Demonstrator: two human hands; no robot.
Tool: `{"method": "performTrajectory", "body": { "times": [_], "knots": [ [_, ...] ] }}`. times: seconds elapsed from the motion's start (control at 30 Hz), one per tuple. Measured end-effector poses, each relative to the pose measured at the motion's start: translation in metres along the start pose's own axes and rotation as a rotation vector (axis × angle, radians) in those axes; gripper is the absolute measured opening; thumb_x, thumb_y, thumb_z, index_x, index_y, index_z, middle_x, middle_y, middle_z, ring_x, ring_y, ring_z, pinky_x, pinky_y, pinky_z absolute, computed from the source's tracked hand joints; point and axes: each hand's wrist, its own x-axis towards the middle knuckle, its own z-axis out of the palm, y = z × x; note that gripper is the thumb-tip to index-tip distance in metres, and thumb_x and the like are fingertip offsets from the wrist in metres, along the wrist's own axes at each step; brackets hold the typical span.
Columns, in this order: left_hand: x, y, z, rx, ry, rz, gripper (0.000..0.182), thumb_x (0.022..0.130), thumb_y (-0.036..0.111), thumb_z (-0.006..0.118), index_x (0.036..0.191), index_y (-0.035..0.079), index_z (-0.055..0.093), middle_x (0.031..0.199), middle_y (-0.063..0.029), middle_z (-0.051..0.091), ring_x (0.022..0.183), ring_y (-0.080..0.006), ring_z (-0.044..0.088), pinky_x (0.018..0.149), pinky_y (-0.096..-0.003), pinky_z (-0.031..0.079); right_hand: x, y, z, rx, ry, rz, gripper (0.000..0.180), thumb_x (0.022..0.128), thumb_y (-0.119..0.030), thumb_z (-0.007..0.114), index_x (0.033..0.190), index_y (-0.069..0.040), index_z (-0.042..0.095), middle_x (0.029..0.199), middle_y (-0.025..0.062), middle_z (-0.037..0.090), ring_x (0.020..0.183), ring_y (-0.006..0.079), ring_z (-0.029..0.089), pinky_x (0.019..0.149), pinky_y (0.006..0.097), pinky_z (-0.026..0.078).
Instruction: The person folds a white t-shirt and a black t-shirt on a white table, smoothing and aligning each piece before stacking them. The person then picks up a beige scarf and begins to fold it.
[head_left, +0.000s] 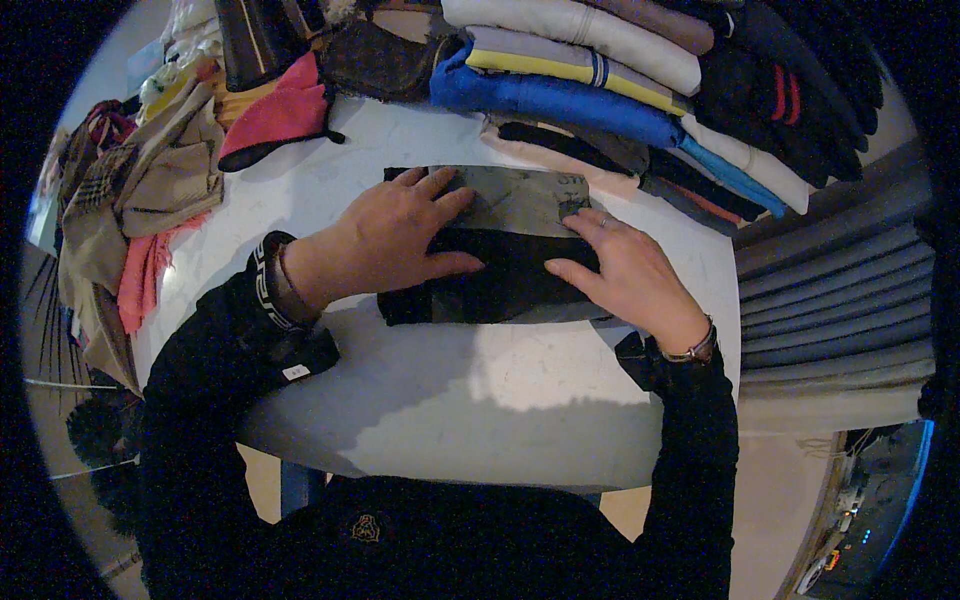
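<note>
A folded black and grey garment (510, 259) lies flat on the white table (420, 390) in front of me. Its far part is a grey panel with some dark print. My left hand (382, 232) rests on the left side of the garment, fingers spread over the grey panel and thumb on the black part. On the right side lies my right hand (615, 262), its fingertips on the grey panel's corner and its thumb on the black cloth. Both hands press from above, and neither grasps anything that I can see.
Beyond the garment stands a stack of folded clothes, with a blue garment (555, 101) and a white one (592, 41). Dark folded clothes (795, 90) are piled to its right. A pink and black cloth item (277, 112) and a beige garment (150, 195) lie at the left. A grey curtain (832, 307) hangs right.
</note>
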Motion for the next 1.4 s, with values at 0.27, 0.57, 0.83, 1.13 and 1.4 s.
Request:
{"method": "performTrajectory", "body": {
  "times": [0.27, 0.57, 0.83, 1.13, 1.4],
  "knots": [
    [0.0, -0.003, 0.001, 0.004, -0.012, 0.019, 0.071, 0.086, 0.052, 0.068, 0.129, -0.003, 0.056, 0.127, -0.0273, 0.056, 0.11, -0.0433, 0.06, 0.092, -0.0468, 0.053, 0.004, 0.015, 0.013, 0.076, 0.091, 0.101, 0.063, 0.089, -0.041, 0.069, 0.13, 0.004, 0.056, 0.127, 0.0268, 0.06, 0.113, 0.0404, 0.061, 0.095, 0.0427, 0.048],
    [0.0, -0.001, -0.004, -0.014, -0.156, -0.044, 0.072, 0.087, 0.05, 0.068, 0.133, -0.003, 0.052, 0.137, -0.0273, 0.049, 0.12, -0.0442, 0.054, 0.101, -0.0469, 0.048, 0.005, 0.034, 0.021, 0.137, 0.065, 0.139, 0.056, 0.091, -0.033, 0.07, 0.134, 0.001, 0.055, 0.122, 0.0229, 0.063, 0.104, 0.0355, 0.065, 0.09, 0.0394, 0.052],
    [-0.001, -0.003, -0.001, 0.019, -0.02, 0.119, 0.07, 0.085, 0.049, 0.07, 0.13, -0.002, 0.054, 0.13, -0.0249, 0.055, 0.112, -0.0418, 0.059, 0.094, -0.0448, 0.052, 0.014, 0.057, 0.03, 0.529, 0.111, 0.397, 0.051, 0.088, -0.033, 0.074, 0.124, 0.001, 0.063, 0.102, 0.0181, 0.071, 0.088, 0.0245, 0.069, 0.08, 0.0348, 0.055],
    [-0.002, -0.004, 0.002, -0.032, -0.015, 0.145, 0.07, 0.084, 0.049, 0.072, 0.129, -0.002, 0.056, 0.135, -0.0254, 0.053, 0.118, -0.0414, 0.056, 0.099, -0.0448, 0.049, 0.015, 0.059, 0.03, 0.697, 0.058, 0.467, 0.036, 0.089, -0.028, 0.075, 0.117, -0.007, 0.067, 0.075, -0.0026, 0.059, 0.061, 0.0047, 0.049, 0.051, 0.0225, 0.037],
    [-0.001, -0.004, 0.002, -0.031, -0.037, 0.138, 0.072, 0.084, 0.051, 0.071, 0.131, -0.002, 0.055, 0.137, -0.0259, 0.051, 0.12, -0.0419, 0.055, 0.101, -0.0453, 0.049, 0.017, 0.057, 0.028, 0.966, 0.015, 0.538, 0.028, 0.092, -0.022, 0.071, 0.117, -0.008, 0.07, 0.089, -0.007, 0.064, 0.072, 0.0017, 0.051, 0.062, 0.0205, 0.041]
  ]
}}
